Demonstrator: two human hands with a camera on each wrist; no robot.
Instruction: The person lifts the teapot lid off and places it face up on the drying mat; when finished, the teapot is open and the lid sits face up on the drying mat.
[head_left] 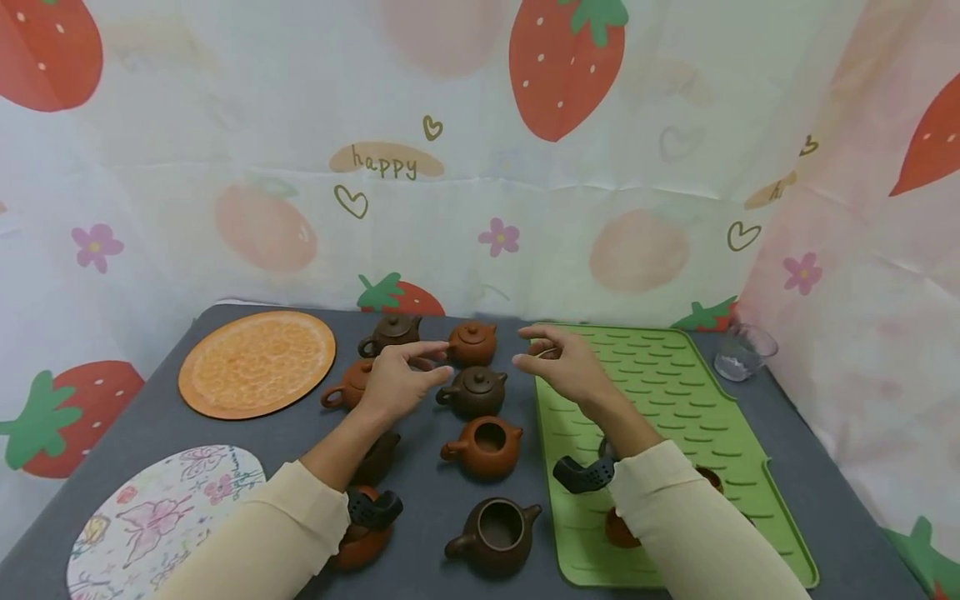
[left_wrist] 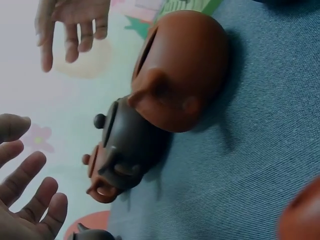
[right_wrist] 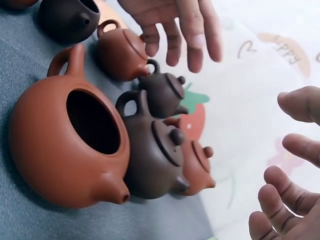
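My left hand [head_left: 405, 382] hovers over the left part of the teapot group, fingers extended and nothing held. Facing it, my right hand [head_left: 568, 365] is raised near the mat's left edge, fingers loosely bent and holding nothing. Between and below them stand a lidded dark brown teapot [head_left: 478, 393] and a lidded reddish-orange teapot [head_left: 474, 343]. Nearer me are a lidless orange teapot [head_left: 507, 454] and a lidless dark teapot [head_left: 517, 557]. Behind my left hand is another lidded dark teapot [head_left: 393, 328]; my left arm partly hides several more, including an orange teapot [head_left: 351, 385].
A green ridged mat [head_left: 637, 367] lies on the right, with a small reddish-brown piece [head_left: 621, 530] partly hidden by my right sleeve. A clear glass [head_left: 742, 354] stands beyond it. On the left lie a round orange placemat [head_left: 255, 364] and a butterfly-patterned white placemat [head_left: 165, 517].
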